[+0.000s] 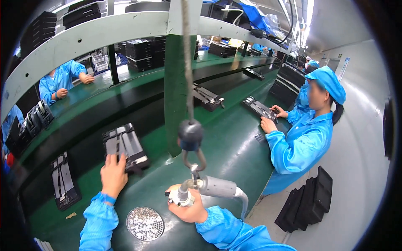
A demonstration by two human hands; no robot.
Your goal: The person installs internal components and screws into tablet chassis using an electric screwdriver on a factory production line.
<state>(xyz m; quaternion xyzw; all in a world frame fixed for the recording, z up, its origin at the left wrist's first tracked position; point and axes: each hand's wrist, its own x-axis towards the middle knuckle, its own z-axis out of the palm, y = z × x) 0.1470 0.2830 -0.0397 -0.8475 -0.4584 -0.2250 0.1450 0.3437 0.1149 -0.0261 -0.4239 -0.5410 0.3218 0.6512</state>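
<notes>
My left hand [114, 175] has its fingers on the near edge of a black tray [135, 165] that carries long silver-grey parts. The tray lies tilted at the border of the bench and the dark belt strip, and its near edge is slightly blurred. My right hand [190, 209] is closed around an electric screwdriver [218, 187], hung from above by a cord with a black ball [190, 134]. The screwdriver's tip is hidden. Between my forearms sits a round clear dish [145, 224] of small screws in rows and loose.
A second loaded black tray [65, 182] lies at left, another [207, 98] farther along the line. A green post [169, 96] rises ahead. At right a co-worker [312, 121] in blue handles a similar tray [258, 108]. Black trays [305, 201] are stacked low at right.
</notes>
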